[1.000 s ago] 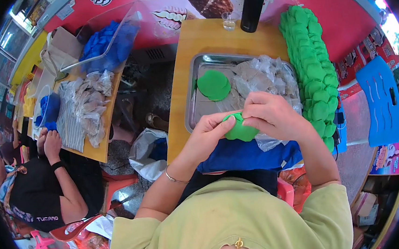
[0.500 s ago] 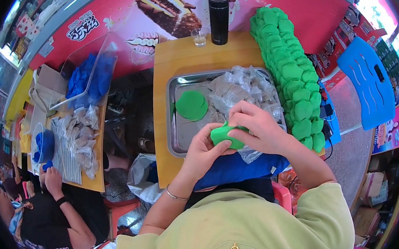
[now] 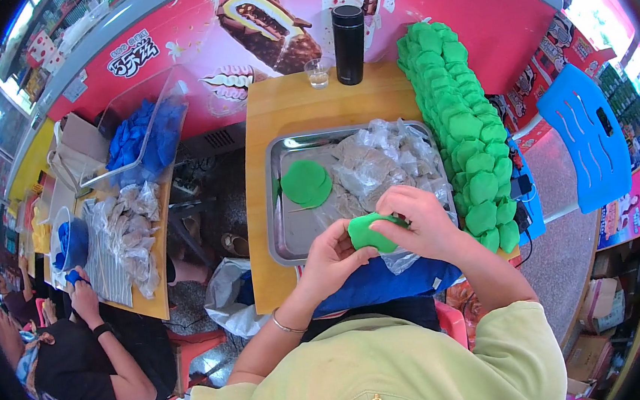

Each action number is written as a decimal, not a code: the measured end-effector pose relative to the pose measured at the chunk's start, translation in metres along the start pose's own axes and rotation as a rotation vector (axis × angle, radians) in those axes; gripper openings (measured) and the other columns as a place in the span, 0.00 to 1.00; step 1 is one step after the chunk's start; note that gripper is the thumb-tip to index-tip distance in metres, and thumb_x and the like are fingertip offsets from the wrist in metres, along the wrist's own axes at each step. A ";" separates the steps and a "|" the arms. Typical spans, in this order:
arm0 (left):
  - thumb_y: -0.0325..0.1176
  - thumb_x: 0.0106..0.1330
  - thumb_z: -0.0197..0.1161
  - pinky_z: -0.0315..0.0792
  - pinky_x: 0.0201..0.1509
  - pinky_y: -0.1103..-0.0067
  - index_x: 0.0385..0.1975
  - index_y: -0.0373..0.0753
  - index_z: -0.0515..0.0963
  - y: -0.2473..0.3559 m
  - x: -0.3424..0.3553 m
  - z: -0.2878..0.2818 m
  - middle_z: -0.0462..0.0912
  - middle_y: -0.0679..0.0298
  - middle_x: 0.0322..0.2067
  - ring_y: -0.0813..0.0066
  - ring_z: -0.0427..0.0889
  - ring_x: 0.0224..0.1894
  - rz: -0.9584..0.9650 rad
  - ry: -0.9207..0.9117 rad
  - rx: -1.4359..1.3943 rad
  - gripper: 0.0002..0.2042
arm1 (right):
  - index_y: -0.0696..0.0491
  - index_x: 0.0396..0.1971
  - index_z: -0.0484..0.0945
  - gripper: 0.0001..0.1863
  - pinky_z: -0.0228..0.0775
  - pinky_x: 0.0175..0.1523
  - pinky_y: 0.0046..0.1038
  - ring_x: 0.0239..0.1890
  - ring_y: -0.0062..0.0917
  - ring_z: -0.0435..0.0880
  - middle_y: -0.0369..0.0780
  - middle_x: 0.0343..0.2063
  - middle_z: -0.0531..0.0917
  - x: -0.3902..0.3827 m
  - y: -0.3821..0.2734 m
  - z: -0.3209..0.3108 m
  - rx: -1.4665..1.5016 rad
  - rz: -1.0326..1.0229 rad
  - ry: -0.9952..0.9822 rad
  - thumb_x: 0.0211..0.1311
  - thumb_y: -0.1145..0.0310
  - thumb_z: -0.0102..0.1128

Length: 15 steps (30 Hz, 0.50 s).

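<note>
Over the near edge of the metal tray (image 3: 279,211), both hands hold one soft green rounded piece (image 3: 372,235). My left hand (image 3: 331,263) grips its left side between thumb and fingers. The fingers of my right hand (image 3: 426,225) are closed on its right side, with the thumb across its front. Several thin green discs (image 3: 306,184) lie overlapping on the tray's left part. Crumpled clear plastic bags (image 3: 399,156) with greyish-brown contents fill its right part. Beside the tray on the right, many similar green pieces form a long layered pile (image 3: 469,132).
A black bottle (image 3: 350,47) and a small clear cup (image 3: 317,74) stand at the table's far edge. To the right is a blue chair (image 3: 586,138). At the left table, a co-worker's hand (image 3: 83,297) holds something blue near a clear bin (image 3: 170,106) of blue pieces.
The green piece has turned between my hands and shows a broader, smoother face. My right hand has shifted a little to the right. The whole scene sits slightly lower in view.
</note>
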<state>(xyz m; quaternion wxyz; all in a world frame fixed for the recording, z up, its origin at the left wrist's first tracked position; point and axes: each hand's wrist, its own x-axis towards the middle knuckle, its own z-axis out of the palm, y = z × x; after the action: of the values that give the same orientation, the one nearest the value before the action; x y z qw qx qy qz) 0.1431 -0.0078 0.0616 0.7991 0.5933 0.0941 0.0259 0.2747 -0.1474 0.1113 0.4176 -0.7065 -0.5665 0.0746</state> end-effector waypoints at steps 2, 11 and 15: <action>0.23 0.59 0.61 0.73 0.38 0.84 0.43 0.34 0.69 -0.002 0.000 0.001 0.77 0.65 0.35 0.81 0.79 0.37 0.096 -0.038 -0.036 0.13 | 0.57 0.25 0.73 0.10 0.68 0.32 0.29 0.29 0.35 0.77 0.42 0.26 0.76 0.000 -0.001 0.004 -0.014 0.023 0.067 0.48 0.71 0.65; 0.39 0.68 0.50 0.69 0.54 0.74 0.56 0.34 0.60 0.001 -0.002 -0.004 0.68 0.58 0.52 0.73 0.69 0.54 0.134 -0.094 -0.458 0.21 | 0.57 0.26 0.74 0.09 0.67 0.31 0.27 0.27 0.29 0.76 0.41 0.23 0.75 0.014 -0.012 0.003 0.147 0.141 0.115 0.49 0.71 0.65; 0.61 0.66 0.35 0.60 0.63 0.64 0.62 0.37 0.53 0.006 -0.002 -0.008 0.61 0.56 0.59 0.64 0.62 0.62 -0.012 -0.025 -0.739 0.35 | 0.57 0.27 0.72 0.09 0.65 0.31 0.22 0.26 0.20 0.73 0.36 0.24 0.75 0.026 -0.019 0.003 0.077 0.060 0.033 0.51 0.72 0.63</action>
<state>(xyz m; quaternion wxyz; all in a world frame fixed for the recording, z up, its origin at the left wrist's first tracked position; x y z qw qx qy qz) 0.1404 0.0016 0.0649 0.9606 0.2645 0.0718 0.0463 0.2681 -0.1236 0.1322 0.4511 -0.7076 -0.5351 0.0971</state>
